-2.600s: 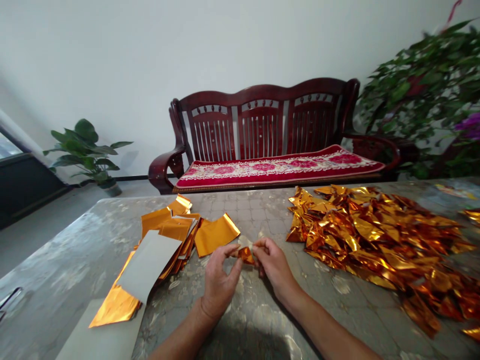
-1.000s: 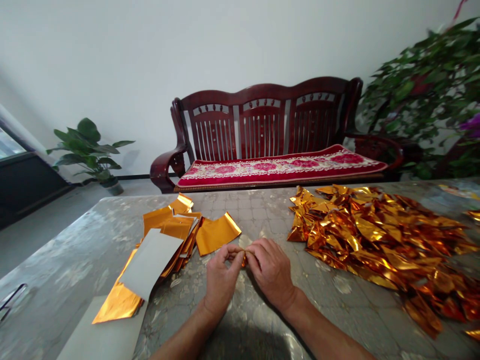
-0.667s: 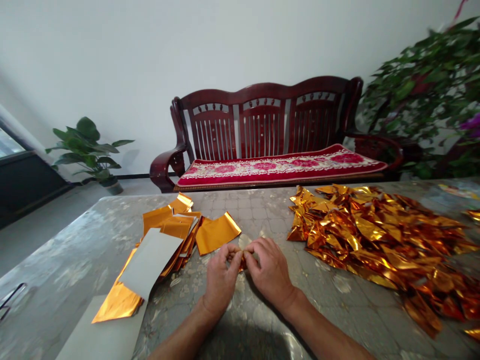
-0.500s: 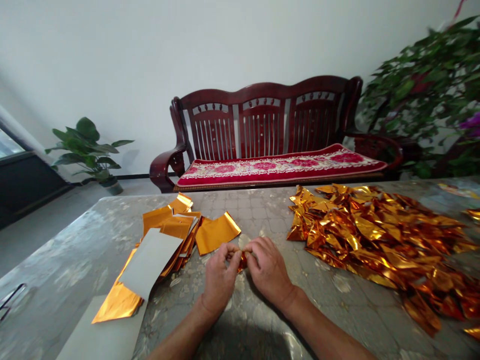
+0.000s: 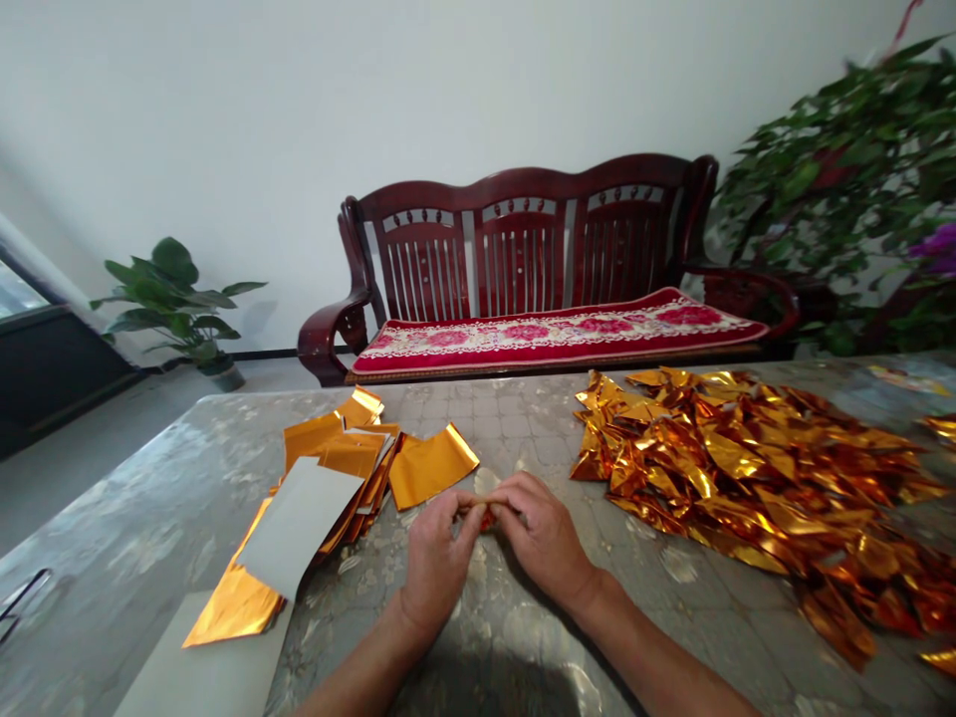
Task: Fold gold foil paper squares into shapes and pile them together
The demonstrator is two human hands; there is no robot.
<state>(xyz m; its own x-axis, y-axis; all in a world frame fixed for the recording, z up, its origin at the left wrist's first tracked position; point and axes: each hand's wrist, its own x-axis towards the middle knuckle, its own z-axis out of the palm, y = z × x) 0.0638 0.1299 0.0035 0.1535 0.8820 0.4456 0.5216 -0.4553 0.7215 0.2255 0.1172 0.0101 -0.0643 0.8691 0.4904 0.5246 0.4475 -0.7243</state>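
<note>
My left hand [image 5: 437,558] and my right hand [image 5: 544,538] meet at the table's middle, both pinched on one small piece of folded gold foil [image 5: 487,518]. Only a sliver of the foil shows between the fingertips. A stack of flat gold foil sheets [image 5: 351,453] lies just left of my hands, one sheet [image 5: 429,466] curled loose beside it. A big heap of folded gold foil pieces [image 5: 754,478] spreads to the right of my right hand.
The grey patterned table [image 5: 186,478] has white-backed sheets [image 5: 299,523] at the front left. Behind it stands a dark wooden bench [image 5: 523,249] with a red cushion [image 5: 557,334]. A potted plant [image 5: 175,299] stands far left, a leafy bush [image 5: 851,189] far right.
My hands have drawn closer together on the foil piece, which showed more widely between them at first and is now nearly hidden by the fingertips. Nothing else has moved.
</note>
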